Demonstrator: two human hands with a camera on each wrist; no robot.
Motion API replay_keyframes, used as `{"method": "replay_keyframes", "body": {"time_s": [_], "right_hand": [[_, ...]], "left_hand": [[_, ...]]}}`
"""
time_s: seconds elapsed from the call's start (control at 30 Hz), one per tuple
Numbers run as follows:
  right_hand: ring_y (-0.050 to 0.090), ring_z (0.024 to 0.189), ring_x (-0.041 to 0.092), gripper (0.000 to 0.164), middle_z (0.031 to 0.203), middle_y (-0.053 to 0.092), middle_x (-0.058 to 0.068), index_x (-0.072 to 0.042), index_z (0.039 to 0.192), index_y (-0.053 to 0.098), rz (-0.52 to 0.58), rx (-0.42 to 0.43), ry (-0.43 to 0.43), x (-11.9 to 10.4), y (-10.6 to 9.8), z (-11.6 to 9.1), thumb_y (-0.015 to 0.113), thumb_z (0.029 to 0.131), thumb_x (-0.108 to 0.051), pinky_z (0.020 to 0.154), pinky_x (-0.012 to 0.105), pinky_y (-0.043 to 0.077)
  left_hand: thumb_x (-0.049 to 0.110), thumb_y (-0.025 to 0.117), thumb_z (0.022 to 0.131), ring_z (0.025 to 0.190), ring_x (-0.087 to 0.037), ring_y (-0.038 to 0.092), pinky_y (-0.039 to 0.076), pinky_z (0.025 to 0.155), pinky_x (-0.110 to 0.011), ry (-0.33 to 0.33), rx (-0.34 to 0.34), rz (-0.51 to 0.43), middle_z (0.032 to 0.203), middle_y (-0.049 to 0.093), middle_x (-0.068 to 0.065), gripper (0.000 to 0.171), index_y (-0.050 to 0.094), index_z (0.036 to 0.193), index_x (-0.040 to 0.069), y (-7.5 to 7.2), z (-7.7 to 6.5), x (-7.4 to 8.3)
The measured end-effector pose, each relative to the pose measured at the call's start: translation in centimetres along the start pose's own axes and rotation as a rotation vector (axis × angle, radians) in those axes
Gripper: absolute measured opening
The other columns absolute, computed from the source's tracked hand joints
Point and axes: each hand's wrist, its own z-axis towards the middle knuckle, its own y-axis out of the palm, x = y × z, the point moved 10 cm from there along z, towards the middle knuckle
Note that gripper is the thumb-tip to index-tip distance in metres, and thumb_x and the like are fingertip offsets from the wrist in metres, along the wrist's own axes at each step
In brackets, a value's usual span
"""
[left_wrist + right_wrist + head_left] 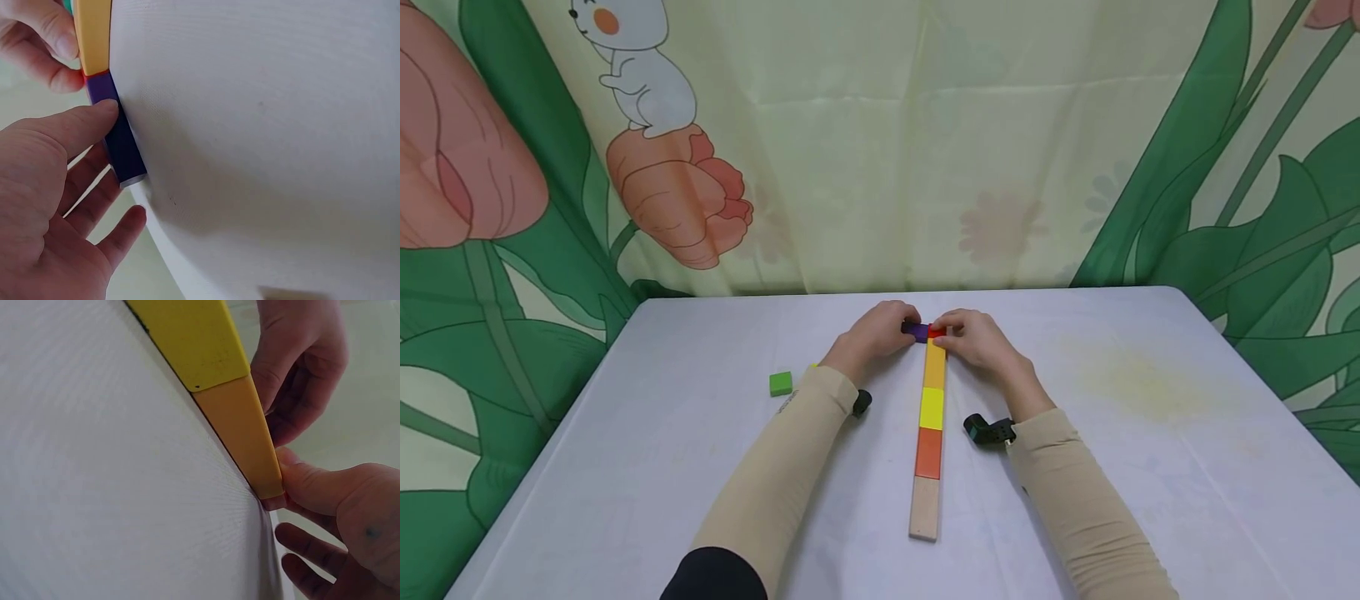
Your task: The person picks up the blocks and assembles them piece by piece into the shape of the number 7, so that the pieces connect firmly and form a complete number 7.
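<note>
A straight row of wooden blocks runs away from me: a plain wood block [925,508], an orange-red one [928,454], a yellow one [932,408] and an amber one [935,364]. At its far end sits a red block [936,332], mostly covered by fingers. My left hand [880,332] pinches a purple block [125,147], thumb on its top, lying crosswise with one end against the red block. From the right, my right hand [981,340] pinches the red block; in the right wrist view its thumb [306,484] is beside the amber block's end.
A green block [780,384] lies left of my left forearm. A sliver of yellow [815,365] shows beside that sleeve, mostly hidden. The white-covered table [700,467] ends just beyond my hands, with a printed curtain [880,167] behind.
</note>
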Motion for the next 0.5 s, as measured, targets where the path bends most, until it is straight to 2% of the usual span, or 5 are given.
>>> {"method": "replay_keyframes", "body": {"time_s": [0.5], "right_hand": [[0.054, 0.116, 0.035, 0.025, 0.134, 0.061, 0.014, -0.007, 0.121, 0.073, -0.011, -0.002, -0.017, -0.09, 0.08, 0.02, 0.07, 0.096, -0.013, 0.104, 0.047, 0.045]], "left_hand": [[0.017, 0.072, 0.096, 0.107, -0.02, 0.057, 0.047, 0.1, -0.031, -0.017, 0.011, -0.018, 0.116, 0.066, -0.006, 0.033, 0.068, 0.127, 0.008, 0.19, 0.22, -0.32]]}}
